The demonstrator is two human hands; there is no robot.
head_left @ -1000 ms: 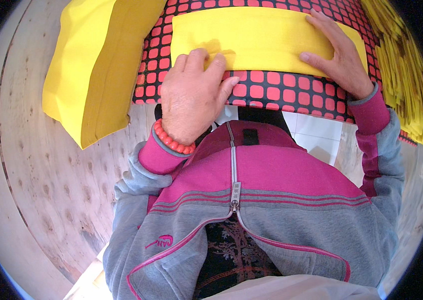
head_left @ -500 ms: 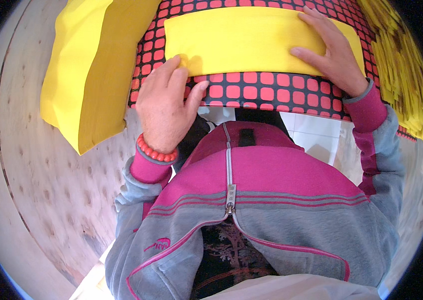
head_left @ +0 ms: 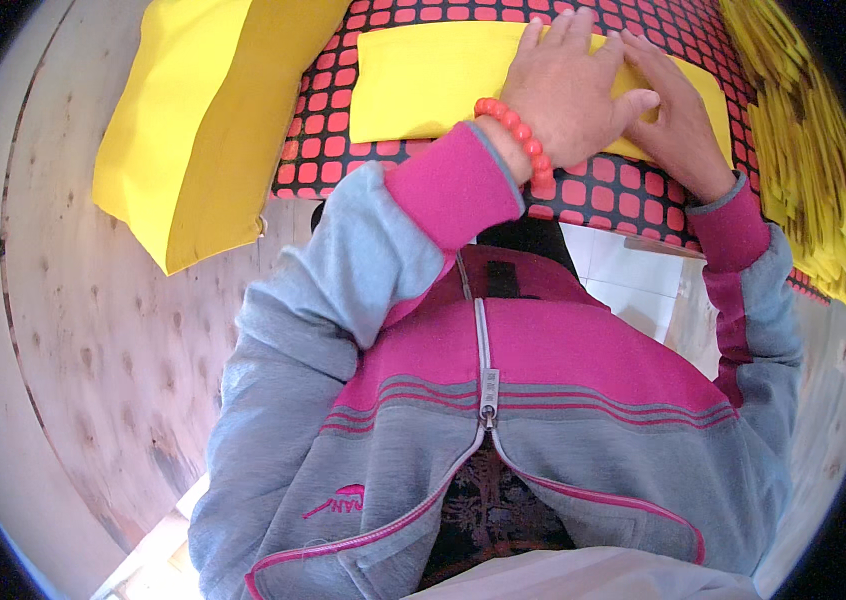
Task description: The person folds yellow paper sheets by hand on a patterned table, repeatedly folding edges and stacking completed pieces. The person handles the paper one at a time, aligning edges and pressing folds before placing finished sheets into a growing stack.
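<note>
A folded yellow rectangle of cloth (head_left: 433, 85) lies flat across the table. My left hand (head_left: 568, 100), with a red bead bracelet (head_left: 518, 125) at its wrist, rests palm down on the middle of it, fingers stretched and thumb out to the right. Close beside it, my right hand (head_left: 678, 120) lies on the cloth's right part with its fingers extended. The left thumb overlaps the right hand in view. Neither hand grips anything.
The table wears a red-and-black squared cover (head_left: 328, 135). A large yellow cloth (head_left: 173, 140) hangs over its left edge. At the right, a thick stack of folded yellow pieces (head_left: 808, 170) stands beside the table's edge. A pale, marked floor (head_left: 113, 370) shows to the left.
My left hand has moved right from the cloth's left end to its middle, up against my right hand, which stays at the right end. The large hanging cloth has shifted slightly upward.
</note>
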